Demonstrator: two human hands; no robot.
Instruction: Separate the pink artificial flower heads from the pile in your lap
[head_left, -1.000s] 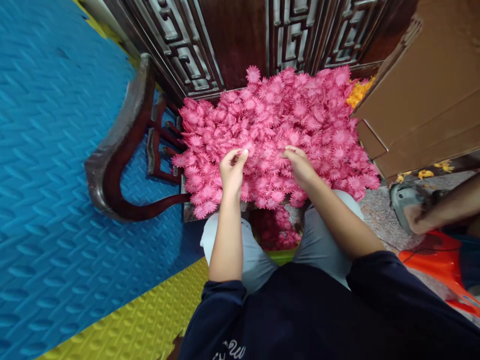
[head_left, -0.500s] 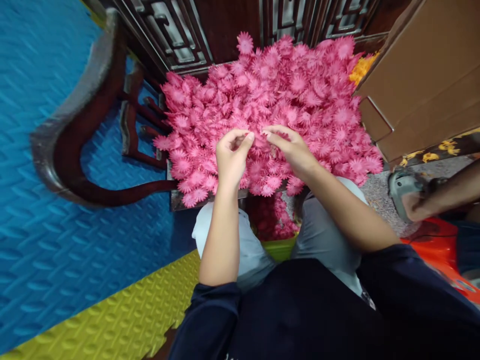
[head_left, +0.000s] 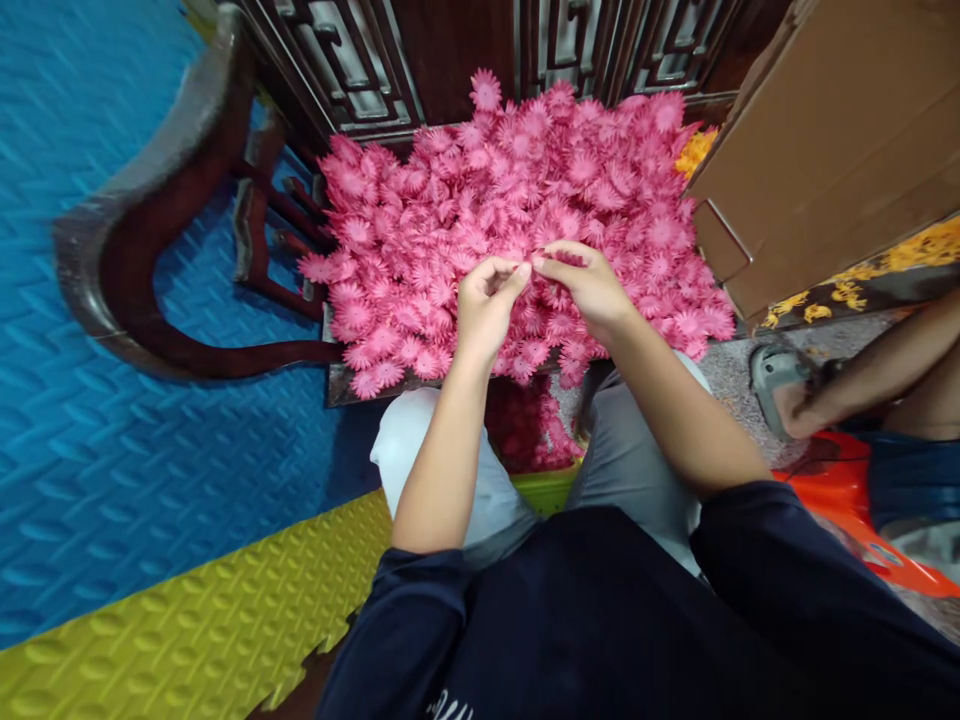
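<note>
Closer together than a second ago, the bare left hand (head_left: 482, 308) and bare right hand (head_left: 598, 293) curl inward, nearly touching (whether they pinch anything, I cannot tell), above spiky-petalled pink flower heads (head_left: 409, 245) heaped on a dark wooden seat (head_left: 343, 386).

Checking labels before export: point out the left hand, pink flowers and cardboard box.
Left hand (head_left: 484, 312): head view, near the thumb's base.
Pink flowers (head_left: 506, 205): head view, mid-heap.
Cardboard box (head_left: 840, 150): head view, broad side panel.

Blue mat (head_left: 82, 480) adjoining yellow mat (head_left: 202, 610); curved wooden armrest (head_left: 131, 250); brown cardboard box (head_left: 847, 150) near grey sandal (head_left: 770, 380).
</note>
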